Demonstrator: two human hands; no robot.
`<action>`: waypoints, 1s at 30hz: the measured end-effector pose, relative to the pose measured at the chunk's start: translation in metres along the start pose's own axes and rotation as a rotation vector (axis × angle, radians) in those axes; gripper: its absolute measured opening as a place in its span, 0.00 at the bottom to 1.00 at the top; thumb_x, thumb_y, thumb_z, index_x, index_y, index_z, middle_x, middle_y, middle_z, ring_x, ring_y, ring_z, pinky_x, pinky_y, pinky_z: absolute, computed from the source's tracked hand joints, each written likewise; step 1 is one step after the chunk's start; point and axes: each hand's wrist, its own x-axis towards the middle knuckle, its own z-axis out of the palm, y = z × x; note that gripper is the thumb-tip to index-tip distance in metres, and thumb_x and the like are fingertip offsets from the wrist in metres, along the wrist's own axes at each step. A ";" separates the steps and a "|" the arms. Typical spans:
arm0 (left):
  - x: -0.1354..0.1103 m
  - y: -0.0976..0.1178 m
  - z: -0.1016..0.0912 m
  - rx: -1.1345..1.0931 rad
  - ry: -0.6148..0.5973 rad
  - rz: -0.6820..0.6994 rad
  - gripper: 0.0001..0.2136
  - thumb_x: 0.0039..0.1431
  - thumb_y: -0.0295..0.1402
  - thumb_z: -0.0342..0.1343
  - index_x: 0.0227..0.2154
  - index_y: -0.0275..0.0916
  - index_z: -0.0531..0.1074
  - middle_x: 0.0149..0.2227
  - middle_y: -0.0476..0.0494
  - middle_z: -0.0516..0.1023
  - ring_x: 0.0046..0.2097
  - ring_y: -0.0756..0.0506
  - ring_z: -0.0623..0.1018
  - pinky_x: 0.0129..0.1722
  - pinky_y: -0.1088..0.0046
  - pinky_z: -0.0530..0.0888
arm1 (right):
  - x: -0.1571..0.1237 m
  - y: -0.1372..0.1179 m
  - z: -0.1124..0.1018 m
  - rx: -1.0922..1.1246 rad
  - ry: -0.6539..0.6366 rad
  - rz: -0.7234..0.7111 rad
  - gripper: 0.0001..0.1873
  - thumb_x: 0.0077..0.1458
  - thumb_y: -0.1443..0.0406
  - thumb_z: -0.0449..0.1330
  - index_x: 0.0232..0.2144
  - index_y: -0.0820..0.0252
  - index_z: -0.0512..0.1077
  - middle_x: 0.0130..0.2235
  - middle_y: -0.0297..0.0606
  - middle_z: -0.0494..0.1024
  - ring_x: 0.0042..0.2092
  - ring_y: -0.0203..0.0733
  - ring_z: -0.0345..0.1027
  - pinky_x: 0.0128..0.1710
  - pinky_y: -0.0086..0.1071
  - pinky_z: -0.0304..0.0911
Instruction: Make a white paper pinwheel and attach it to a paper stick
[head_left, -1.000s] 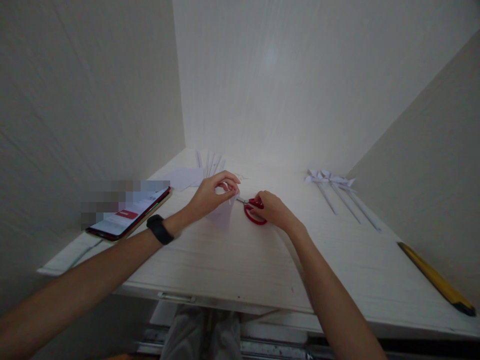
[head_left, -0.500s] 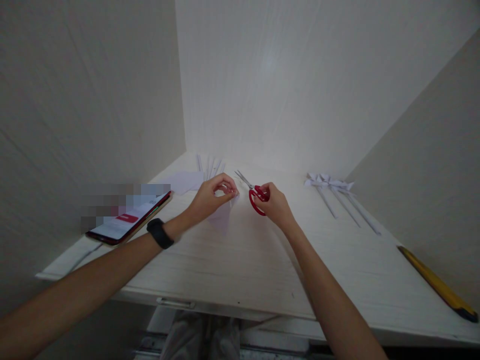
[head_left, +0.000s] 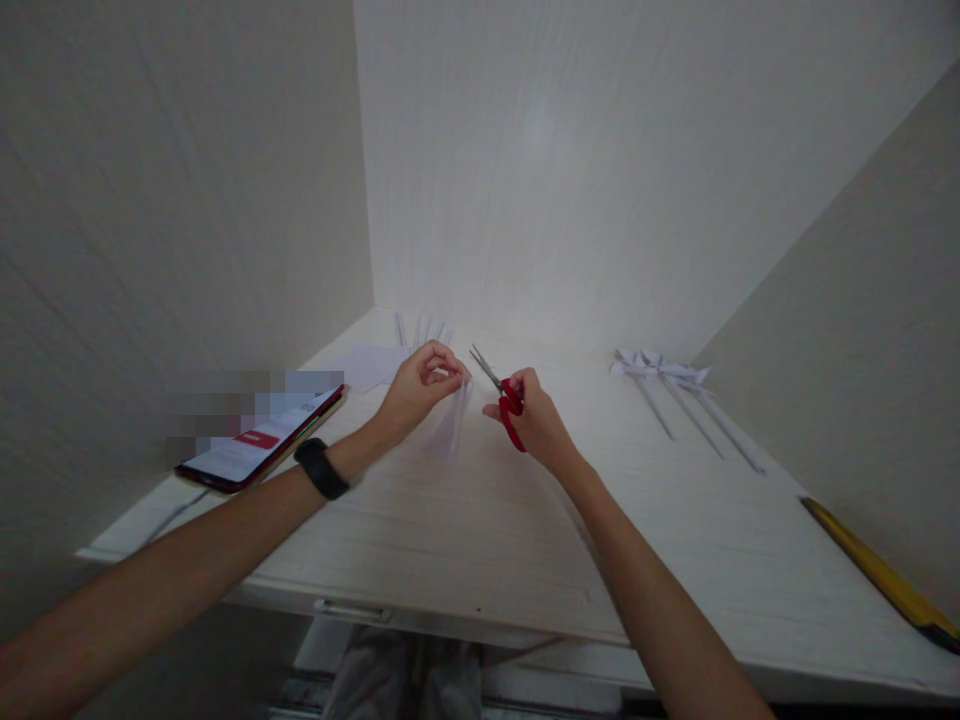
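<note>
Desk [head_left: 465,540], white, between pale walls [head_left: 510,200] — left hand [head_left: 420,385] pinching paper [head_left: 445,432], right hand [head_left: 538,418] holding scissors [head_left: 511,398]

1 second ago the scissors [head_left: 509,402] met the paper [head_left: 448,430] at the left hand [head_left: 420,386]; now they are apart from it. The paper hangs narrower, turned more edge-on.

We've got a white wood-grain table [head_left: 480,540]. On it, back L, we see thin white paper rods [head_left: 400,328] & flat white paper sheets [head_left: 375,366]; front L, a dark-red-edged phone w/ lit screen [head_left: 262,440]; R, folded white paper pinwheels [head_left: 649,367] w/ stems; R edge, a long yellow dark-ended tool [head_left: 877,569].
</note>
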 end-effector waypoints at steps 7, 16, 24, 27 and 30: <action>-0.003 0.002 0.003 -0.031 -0.036 -0.037 0.12 0.46 0.31 0.61 0.29 0.37 0.62 0.30 0.50 0.72 0.33 0.53 0.73 0.34 0.77 0.69 | -0.003 0.001 0.002 -0.095 0.006 -0.026 0.20 0.48 0.52 0.57 0.33 0.57 0.54 0.29 0.31 0.64 0.28 0.33 0.57 0.29 0.29 0.55; -0.001 0.000 0.003 -0.019 -0.016 -0.017 0.11 0.46 0.30 0.61 0.29 0.37 0.63 0.30 0.52 0.69 0.33 0.54 0.71 0.33 0.80 0.68 | -0.006 -0.005 0.004 -0.183 0.002 -0.031 0.20 0.47 0.53 0.58 0.30 0.56 0.53 0.28 0.32 0.68 0.27 0.34 0.58 0.27 0.28 0.53; -0.001 -0.001 0.002 0.010 -0.011 0.000 0.11 0.47 0.30 0.61 0.30 0.37 0.63 0.32 0.50 0.70 0.35 0.53 0.72 0.34 0.79 0.68 | -0.007 -0.008 0.002 -0.221 0.018 -0.041 0.20 0.47 0.52 0.59 0.30 0.56 0.54 0.29 0.33 0.69 0.26 0.33 0.58 0.26 0.27 0.51; -0.001 -0.002 0.001 0.007 -0.017 0.006 0.10 0.47 0.30 0.60 0.30 0.37 0.63 0.32 0.50 0.71 0.35 0.53 0.72 0.35 0.79 0.69 | -0.007 -0.007 0.002 -0.243 0.023 -0.052 0.20 0.47 0.52 0.59 0.30 0.57 0.54 0.30 0.34 0.69 0.26 0.33 0.57 0.25 0.27 0.50; -0.001 -0.003 0.001 -0.005 -0.023 0.019 0.10 0.47 0.30 0.60 0.30 0.37 0.63 0.32 0.50 0.71 0.35 0.53 0.72 0.35 0.78 0.68 | -0.007 -0.007 0.002 -0.273 0.025 -0.060 0.19 0.47 0.53 0.59 0.30 0.56 0.54 0.30 0.34 0.70 0.26 0.34 0.58 0.25 0.27 0.50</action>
